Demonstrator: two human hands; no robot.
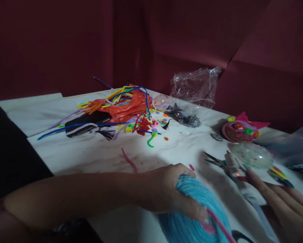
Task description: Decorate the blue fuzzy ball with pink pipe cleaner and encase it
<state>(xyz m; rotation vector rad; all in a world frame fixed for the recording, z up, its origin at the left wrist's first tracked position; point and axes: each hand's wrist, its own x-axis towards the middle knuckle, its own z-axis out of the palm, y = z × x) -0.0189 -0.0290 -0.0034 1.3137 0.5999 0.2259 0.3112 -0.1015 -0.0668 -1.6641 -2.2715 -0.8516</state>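
Observation:
My left hand (163, 189) grips a round blue ridged object (199, 192), its thumb pressed near a pink pipe cleaner (220, 224) at the lower right. A clear blob shows by the thumb tip. To the right, my right hand (280, 206) has its fingers stretched out, slightly blurred, beside a white glue gun (252, 194). A small red light glows on the gun, and a translucent stick (266, 221) trails from it. I cannot tell whether the fingers touch the gun. Scissors (219, 162) lie with blades apart just left of it.
Pipe cleaners (121, 96) and an orange-red plastic bag (131, 108) are heaped at the back left over a black flat object (87, 123). Clear plastic packaging (195, 87) stands behind. A decorated pink round piece (239, 130) and a clear bag (253, 155) sit at right.

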